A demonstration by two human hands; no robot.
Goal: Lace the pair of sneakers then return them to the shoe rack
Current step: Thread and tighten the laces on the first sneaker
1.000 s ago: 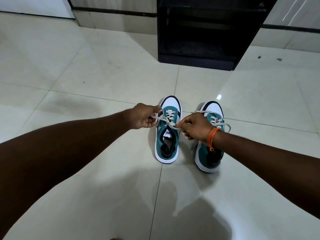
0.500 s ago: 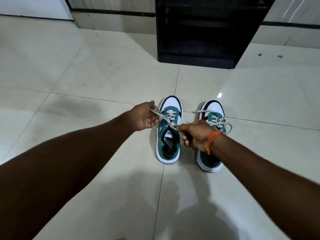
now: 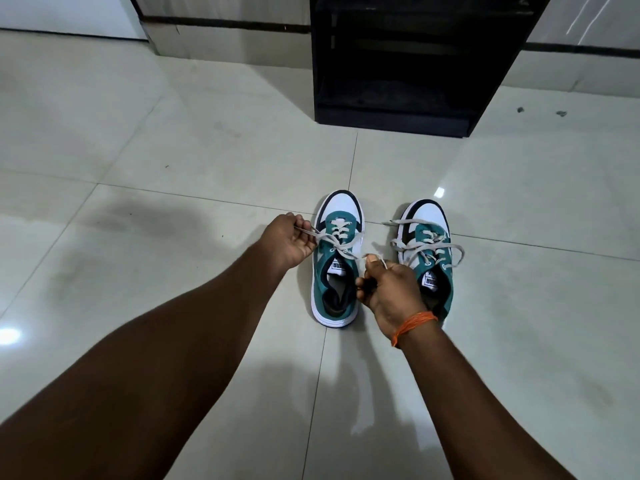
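Two teal and white sneakers stand side by side on the tiled floor, toes pointing away from me. On the left sneaker (image 3: 335, 271) a grey lace (image 3: 332, 244) is crossed over the tongue. My left hand (image 3: 289, 242) pinches one end of that lace at the shoe's left side. My right hand (image 3: 389, 291), with an orange thread at the wrist, grips the other end beside the shoe's collar. The right sneaker (image 3: 431, 251) has its own lace lying loose in loops over its sides; its heel is hidden behind my right hand.
A black shoe rack (image 3: 408, 64) stands open on the floor straight ahead, beyond the sneakers. Glossy pale tiles (image 3: 173, 150) stretch to the left and right. A wall base with a dark stripe (image 3: 225, 26) runs along the back.
My right hand has pulled its lace end back toward me and lower, beside the left shoe's collar. My left hand has opened slightly but keeps the other end at the shoe's left.
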